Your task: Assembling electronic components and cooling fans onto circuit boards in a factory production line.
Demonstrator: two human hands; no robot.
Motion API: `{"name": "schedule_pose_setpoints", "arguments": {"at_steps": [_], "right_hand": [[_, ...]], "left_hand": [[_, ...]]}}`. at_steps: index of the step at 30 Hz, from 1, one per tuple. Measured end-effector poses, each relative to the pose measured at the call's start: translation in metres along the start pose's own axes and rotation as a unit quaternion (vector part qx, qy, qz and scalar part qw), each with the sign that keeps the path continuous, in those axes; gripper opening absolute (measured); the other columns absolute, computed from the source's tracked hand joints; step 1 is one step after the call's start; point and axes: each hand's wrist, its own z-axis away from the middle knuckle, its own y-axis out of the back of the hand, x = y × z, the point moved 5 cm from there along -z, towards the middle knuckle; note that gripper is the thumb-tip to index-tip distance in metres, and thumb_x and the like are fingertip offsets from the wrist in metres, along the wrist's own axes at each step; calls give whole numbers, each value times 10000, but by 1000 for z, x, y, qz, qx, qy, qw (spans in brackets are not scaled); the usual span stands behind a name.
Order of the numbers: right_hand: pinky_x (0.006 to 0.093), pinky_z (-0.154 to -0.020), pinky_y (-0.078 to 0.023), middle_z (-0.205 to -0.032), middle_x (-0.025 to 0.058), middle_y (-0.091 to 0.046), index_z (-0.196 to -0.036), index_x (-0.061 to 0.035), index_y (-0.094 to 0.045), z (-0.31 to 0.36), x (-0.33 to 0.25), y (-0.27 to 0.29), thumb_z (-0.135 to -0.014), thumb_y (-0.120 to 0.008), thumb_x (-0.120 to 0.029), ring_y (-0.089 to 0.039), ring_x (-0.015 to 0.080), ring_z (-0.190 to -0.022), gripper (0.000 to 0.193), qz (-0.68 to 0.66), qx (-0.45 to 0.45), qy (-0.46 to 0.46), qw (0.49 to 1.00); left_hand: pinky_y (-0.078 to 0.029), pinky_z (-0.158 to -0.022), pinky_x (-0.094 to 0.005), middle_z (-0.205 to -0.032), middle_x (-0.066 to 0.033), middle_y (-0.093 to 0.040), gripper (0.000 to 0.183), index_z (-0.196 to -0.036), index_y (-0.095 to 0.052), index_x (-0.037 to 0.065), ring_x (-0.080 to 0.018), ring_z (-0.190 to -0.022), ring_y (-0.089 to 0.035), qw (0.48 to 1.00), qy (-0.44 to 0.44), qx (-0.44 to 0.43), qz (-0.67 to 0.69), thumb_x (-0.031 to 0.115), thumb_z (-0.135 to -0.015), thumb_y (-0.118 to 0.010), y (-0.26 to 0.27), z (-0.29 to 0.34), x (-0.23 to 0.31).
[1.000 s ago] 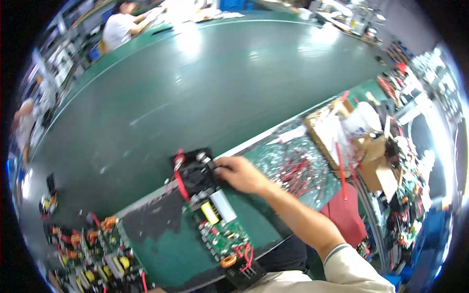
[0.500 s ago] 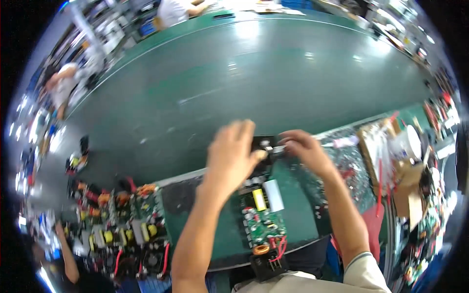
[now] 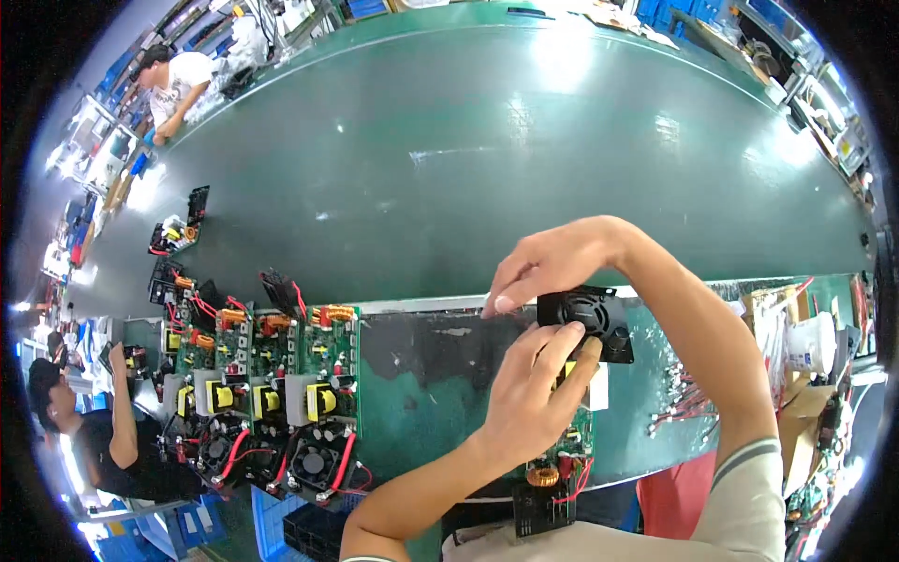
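A black vented panel [image 3: 609,323] with a round slotted grille lies at the far end of a green circuit board [image 3: 582,433] in front of me. My left hand [image 3: 538,398] reaches up from below with its fingers closed on the panel's near edge. Arching over the panel's far left corner is my right hand [image 3: 562,262], its fingers bent down and drawn together; anything in them is hidden. The board carries a white block [image 3: 596,386], a copper-wound ring coil [image 3: 542,477] and red wires. Another black plate [image 3: 543,510] sits at its near end, against my body.
Several assembled circuit boards [image 3: 323,351] with coils, red wires and fans stand at left. One more assembly [image 3: 176,234] lies farther off on the green bench [image 3: 393,215]. Loose red-and-white cables [image 3: 688,403] and a white tub [image 3: 810,345] are at right. Two co-workers sit left.
The view has swung left. My left hand has moved from the panel's far left side to its near edge; my right hand has crossed over from the right to its far left corner.
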Motion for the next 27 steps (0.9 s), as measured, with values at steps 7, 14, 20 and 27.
{"name": "schedule_pose_setpoints", "arguments": {"at_steps": [7, 14, 20, 27], "right_hand": [[301, -888, -519, -1062, 86, -733, -1174, -5, -698, -1, 49, 8, -991, -585, -215, -665, 148, -954, 301, -62, 35, -54, 996], [327, -909, -533, -1214, 122, -671, -1240, 33, -629, -1, 64, -11, -1000, -576, -160, -674, 207, -1016, 312, -296, 18, 33, 954], [381, -911, -537, -1249, 170, -635, -1114, 9, -629, 12, 58, 4, -1001, -588, -305, -644, 271, -1108, 336, -449, 84, 122, 881], [376, -954, -508, -1252, 128, -642, -1283, 21, -609, 0, 44, -17, -1018, -552, -373, -624, 250, -1123, 479, -359, 63, 83, 927]], "left_hand": [[-544, -884, -430, -1120, -115, -591, 355, -1008, -768, 57, -266, -944, -626, 998, -20, 24, 58, -27, -663, -764, 4, -1, -11], [-560, -801, -375, -1078, -100, -584, 414, -1035, -769, 75, -246, -881, -631, 999, -34, 25, 35, -35, -635, -766, 3, 0, -5], [-570, -752, -356, -1079, -85, -611, 390, -1027, -755, 64, -257, -903, -648, 998, -17, 31, 53, -2, -642, -737, 0, 3, -7], [-555, -734, -339, -1061, -103, -587, 399, -1030, -769, 72, -227, -807, -631, 998, -27, 28, 45, -43, -648, -755, 7, 2, -9]]}}
